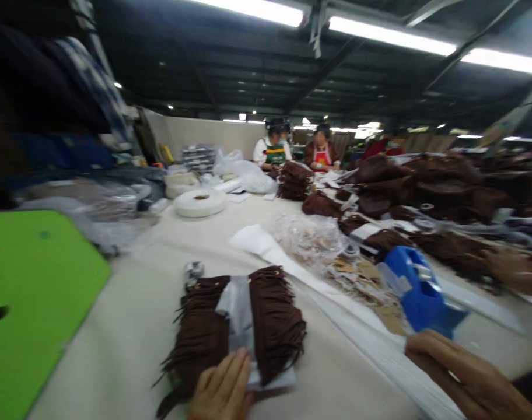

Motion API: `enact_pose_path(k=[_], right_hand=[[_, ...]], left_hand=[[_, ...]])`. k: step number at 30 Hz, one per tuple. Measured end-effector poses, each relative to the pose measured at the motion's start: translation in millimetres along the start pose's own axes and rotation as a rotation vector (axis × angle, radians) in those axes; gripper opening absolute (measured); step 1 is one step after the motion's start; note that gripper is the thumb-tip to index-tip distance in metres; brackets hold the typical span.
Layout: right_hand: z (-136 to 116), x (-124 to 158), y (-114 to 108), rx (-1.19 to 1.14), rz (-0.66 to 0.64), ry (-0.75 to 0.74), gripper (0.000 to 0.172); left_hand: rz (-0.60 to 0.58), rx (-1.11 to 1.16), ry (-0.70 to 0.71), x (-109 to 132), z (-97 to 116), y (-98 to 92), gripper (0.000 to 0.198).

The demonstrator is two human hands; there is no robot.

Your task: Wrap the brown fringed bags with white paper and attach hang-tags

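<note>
A dark brown fringed bundle (275, 321), which looks like a folded bag, lies on the table with a white paper band (240, 306) around its middle. My left hand (224, 385) rests on the near end of the band, fingers together and stretched out, pressing it against the bundle. White sheet material shows under the bundle's near edge. At the lower right, my right hand (471, 373) has bent, closed fingers beside a long white strip (357, 326). What its fingertips hold, if anything, is hidden. Just beyond them stands a blue tape dispenser (417, 291).
A green board (38, 303) is at the left. A white roll (200, 203), a clear bag (310, 239) and tan tags (362, 280) lie farther back. Brown bags (445, 186) are heaped at right. Another person's hand (517, 269) is at the right edge; co-workers (272, 149) sit beyond.
</note>
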State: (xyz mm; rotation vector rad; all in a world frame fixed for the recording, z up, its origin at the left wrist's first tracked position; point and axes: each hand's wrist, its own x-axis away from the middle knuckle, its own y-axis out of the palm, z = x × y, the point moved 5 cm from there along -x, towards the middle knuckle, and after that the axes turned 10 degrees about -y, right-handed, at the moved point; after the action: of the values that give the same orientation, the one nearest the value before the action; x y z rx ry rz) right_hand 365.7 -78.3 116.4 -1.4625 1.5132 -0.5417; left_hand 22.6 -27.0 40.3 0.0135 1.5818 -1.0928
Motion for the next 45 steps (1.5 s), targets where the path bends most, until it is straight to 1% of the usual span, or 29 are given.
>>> enact_pose_path(k=[1, 2, 3, 5, 6, 8, 9, 11, 13, 16, 20, 24, 26, 30, 31, 33, 35, 37, 38, 40, 42, 43, 45], right_hand=[[-20, -13, 10, -0.029, -0.112, -0.092, 0.015], [-41, -27, 20, -0.059, -0.228, -0.171, 0.014], [-63, -40, 30, -0.088, -0.342, -0.247, 0.014], [-107, -66, 49, -0.134, -0.551, -0.374, 0.015], [-125, -80, 58, -0.11, -0.619, -0.414, 0.017], [-155, -106, 78, -0.065, -0.707, -0.543, 0.02], [-165, -118, 88, -0.024, -0.744, -0.597, 0.021], [-176, -137, 109, 0.058, -0.808, -0.7, 0.019], [-180, -150, 127, 0.132, -0.86, -0.772, 0.017], [-183, -163, 145, 0.193, -0.903, -0.856, 0.017], [-185, -176, 162, 0.26, -0.934, -0.914, 0.016], [-177, -185, 180, 0.3, -0.967, -0.909, 0.013], [-172, -188, 188, 0.288, -0.988, -0.868, 0.011], [-163, -198, 200, 0.208, -1.017, -0.676, 0.004], [-160, -201, 202, 0.193, -1.017, -0.633, 0.005], [-155, -212, 205, 0.181, -0.994, -0.589, 0.013], [-148, -224, 204, 0.192, -0.937, -0.561, 0.022], [-141, -234, 198, 0.216, -0.855, -0.531, 0.023], [-138, -235, 193, 0.232, -0.806, -0.514, 0.02], [-137, -227, 179, 0.263, -0.702, -0.491, 0.009], [-143, -203, 167, 0.255, -0.593, -0.536, 0.016], [-149, -186, 163, 0.214, -0.531, -0.611, 0.02], [-157, -146, 164, 0.141, -0.465, -0.784, 0.02]], left_hand=[[0.03, 0.002, -0.006, 1, 0, -1.2, 0.027], [0.091, -0.003, -0.007, 2, 0, -2.9, 0.03], [0.049, -0.028, -0.016, 2, 1, 0.7, 0.03], [0.014, -0.055, -0.03, 2, 3, 3.7, 0.03], [-0.005, -0.059, -0.04, 2, 4, 4.4, 0.03], [0.002, -0.045, -0.056, 3, 6, 2.7, 0.031], [0.011, -0.033, -0.061, 4, 6, 2.0, 0.031], [0.021, -0.011, -0.071, 6, 5, 2.1, 0.033], [0.028, 0.0, -0.085, 7, 3, 4.0, 0.034], [0.056, -0.005, -0.091, 8, 2, 6.5, 0.033], [0.084, -0.019, -0.084, 6, 3, 6.6, 0.033], [0.105, -0.031, -0.078, 5, 3, 4.9, 0.034], [0.104, -0.035, -0.075, 5, 2, 5.4, 0.034], [0.11, -0.038, -0.058, 6, 3, 7.6, 0.033], [0.111, -0.044, -0.055, 7, 3, 8.0, 0.033], [0.113, -0.056, -0.054, 6, 4, 8.1, 0.034], [0.104, -0.059, -0.058, 6, 4, 7.6, 0.034], [0.095, -0.054, -0.063, 5, 4, 6.9, 0.035], [0.093, -0.051, -0.068, 5, 3, 6.7, 0.035], [0.113, -0.056, -0.076, 6, 3, 7.0, 0.035], [0.142, -0.074, -0.077, 8, 3, 10.3, 0.032], [0.155, -0.09, -0.082, 10, 2, 13.2, 0.029], [0.205, -0.133, -0.11, 14, 1, 19.3, 0.025]])
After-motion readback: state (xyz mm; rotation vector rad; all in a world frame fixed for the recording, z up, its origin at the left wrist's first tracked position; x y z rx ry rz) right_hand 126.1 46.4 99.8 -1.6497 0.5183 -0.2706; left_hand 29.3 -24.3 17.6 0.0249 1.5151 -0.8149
